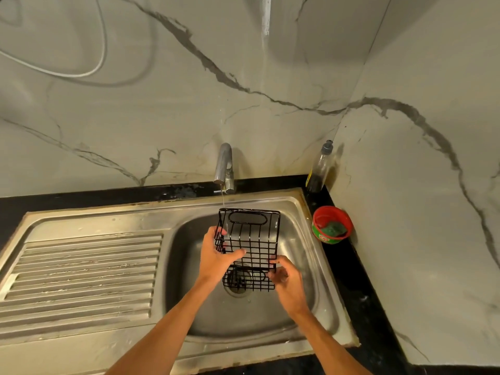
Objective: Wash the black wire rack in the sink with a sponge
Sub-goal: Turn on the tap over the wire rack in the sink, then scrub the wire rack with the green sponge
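The black wire rack (253, 240) is held over the steel sink basin (297, 307), tilted with its handle end toward the tap. My left hand (216, 257) grips its left side, thumb lying across the grid. At the rack's lower right edge, my right hand (286, 280) pinches the wires. A thin stream of water runs from the tap (224, 166) onto the rack's upper left corner. The green sponge (334, 230) lies in a red tub (331, 226) on the counter, right of the sink.
A ribbed draining board (81, 274) fills the sink's left half. A dish-soap bottle (319, 169) stands in the back right corner on the black counter (359, 280). Marble walls close in behind and to the right. The drain (239, 288) shows beneath the rack.
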Motion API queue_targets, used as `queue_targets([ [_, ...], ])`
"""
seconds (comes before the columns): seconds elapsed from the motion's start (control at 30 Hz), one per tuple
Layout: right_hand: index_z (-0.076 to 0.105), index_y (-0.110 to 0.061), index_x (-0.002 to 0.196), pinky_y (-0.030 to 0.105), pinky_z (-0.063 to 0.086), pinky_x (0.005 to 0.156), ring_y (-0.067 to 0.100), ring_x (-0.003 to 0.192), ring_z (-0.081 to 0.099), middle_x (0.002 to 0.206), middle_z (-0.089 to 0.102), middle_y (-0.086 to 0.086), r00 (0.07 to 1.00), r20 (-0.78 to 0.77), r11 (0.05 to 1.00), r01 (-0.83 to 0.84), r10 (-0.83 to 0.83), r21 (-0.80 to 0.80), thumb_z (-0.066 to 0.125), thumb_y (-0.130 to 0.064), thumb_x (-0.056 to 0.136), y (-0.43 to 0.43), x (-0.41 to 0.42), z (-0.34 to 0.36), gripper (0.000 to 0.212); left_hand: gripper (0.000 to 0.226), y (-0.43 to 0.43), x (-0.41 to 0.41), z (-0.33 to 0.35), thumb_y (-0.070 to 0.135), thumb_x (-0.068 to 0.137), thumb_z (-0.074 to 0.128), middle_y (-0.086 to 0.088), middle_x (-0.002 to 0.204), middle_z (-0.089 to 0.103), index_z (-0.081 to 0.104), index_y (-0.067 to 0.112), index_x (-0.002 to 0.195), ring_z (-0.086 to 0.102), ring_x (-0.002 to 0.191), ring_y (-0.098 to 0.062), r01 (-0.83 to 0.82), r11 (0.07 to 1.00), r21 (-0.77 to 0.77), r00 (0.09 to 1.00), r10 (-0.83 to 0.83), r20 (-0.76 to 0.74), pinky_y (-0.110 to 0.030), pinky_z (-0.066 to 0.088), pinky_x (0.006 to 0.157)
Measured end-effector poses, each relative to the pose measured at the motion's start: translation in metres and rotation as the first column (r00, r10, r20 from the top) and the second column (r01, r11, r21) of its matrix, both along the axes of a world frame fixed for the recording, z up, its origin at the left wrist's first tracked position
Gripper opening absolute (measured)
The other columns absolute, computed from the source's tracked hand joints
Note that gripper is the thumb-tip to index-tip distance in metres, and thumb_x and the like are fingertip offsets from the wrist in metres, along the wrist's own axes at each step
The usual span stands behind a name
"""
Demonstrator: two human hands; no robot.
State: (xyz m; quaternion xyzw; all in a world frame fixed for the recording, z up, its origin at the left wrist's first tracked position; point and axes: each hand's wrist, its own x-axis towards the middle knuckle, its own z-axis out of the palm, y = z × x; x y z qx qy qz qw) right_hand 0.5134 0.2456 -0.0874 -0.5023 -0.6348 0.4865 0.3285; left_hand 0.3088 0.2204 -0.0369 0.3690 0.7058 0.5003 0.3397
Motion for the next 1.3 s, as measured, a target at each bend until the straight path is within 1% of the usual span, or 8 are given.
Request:
queue_targets([
  [0.1,0.066,-0.028,0.123,0.028,0.059,0.074,0.015,0.087,0.069,0.103,0.073,-0.006,0.998,-0.025,0.998,0.066,-0.066,0.016,0.065,0.000,0.089,0.003,0.002,0.002,0.045,0.061,-0.007,0.009,-0.004,0.017,0.062,0.094,-0.002,0.103,0.056,0.054,0.027,0.106,0.057,0.094,-0.011,-0.032,0.996,0.082,0.998,0.037,-0.053,-0.033,0.052,0.091],
  [0.2,0.066,-0.026,0.123,0.017,0.054,0.078,0.001,0.103,0.065,0.121,0.067,-0.012,0.985,0.008,0.978,0.170,-0.172,0.121,0.062,0.005,0.087,0.008,0.009,0.009,0.048,0.077,-0.010,0.017,0.002,0.006,0.063,0.093,0.000,0.117,0.056,0.053,0.031,0.124,0.056,0.104,0.003,-0.030,0.988,0.154,0.994,0.045,-0.095,-0.007,0.044,0.092],
  [0.3,0.070,-0.025,0.116,0.017,0.053,0.075,0.001,0.091,0.065,0.109,0.069,-0.009,0.969,0.084,0.955,0.210,-0.232,0.211,0.061,0.008,0.085,0.028,0.019,0.026,0.046,0.087,-0.010,0.023,0.006,0.001,0.062,0.093,0.002,0.131,0.053,0.049,0.048,0.119,0.053,0.114,0.009,-0.012,0.975,0.223,0.985,0.049,-0.163,-0.002,0.038,0.095],
  [0.5,0.074,-0.009,0.101,0.004,0.042,0.078,0.010,0.090,0.061,0.101,0.070,0.002,0.857,0.264,0.837,0.290,-0.442,0.464,0.063,0.005,0.084,0.105,0.049,0.074,0.025,0.091,-0.006,0.030,0.000,0.005,0.063,0.094,0.004,0.136,0.051,0.048,0.043,0.131,0.054,0.112,0.005,0.022,0.973,0.228,0.984,0.019,-0.175,-0.006,0.039,0.098],
  [0.63,0.077,-0.017,0.100,0.035,0.053,0.086,0.026,0.101,0.064,0.106,0.071,0.007,0.719,0.631,0.945,0.114,-0.292,0.307,0.067,-0.010,0.084,0.158,0.068,0.069,0.020,0.060,0.002,0.036,0.000,0.004,0.063,0.093,0.003,0.139,0.052,0.062,0.028,0.108,0.047,0.133,0.003,0.030,0.971,0.238,0.988,0.007,-0.155,-0.012,0.038,0.108],
  [0.9,0.075,-0.017,0.107,0.035,0.051,0.088,0.027,0.106,0.064,0.111,0.071,0.007,0.478,0.874,0.994,-0.023,-0.087,0.111,0.073,-0.026,0.081,0.194,0.065,0.050,0.028,0.035,0.021,0.050,0.000,-0.001,0.066,0.089,0.049,0.134,0.044,0.067,0.022,0.081,0.035,0.149,-0.016,0.066,0.951,0.304,0.986,-0.016,-0.165,-0.028,0.029,0.116],
  [1.13,0.073,-0.007,0.105,0.035,0.053,0.082,0.030,0.104,0.064,0.112,0.069,0.013,0.637,0.724,0.955,0.074,-0.266,0.287,0.076,-0.010,0.079,0.184,0.073,0.070,0.026,0.034,0.024,0.052,-0.001,0.008,0.066,0.089,0.023,0.151,0.043,0.066,0.022,0.088,0.036,0.146,-0.003,0.077,0.951,0.299,0.988,-0.032,-0.152,-0.011,0.030,0.114],
  [1.3,0.058,-0.018,0.134,0.015,0.051,0.082,0.008,0.099,0.064,0.117,0.065,-0.006,0.942,0.121,0.920,0.268,-0.313,0.287,0.080,-0.004,0.077,0.139,0.057,0.135,0.063,0.091,0.016,0.055,0.003,0.008,0.065,0.092,0.012,0.122,0.057,0.047,0.032,0.141,0.057,0.121,-0.011,-0.013,0.979,0.205,1.000,0.018,-0.026,-0.041,0.048,0.109],
])
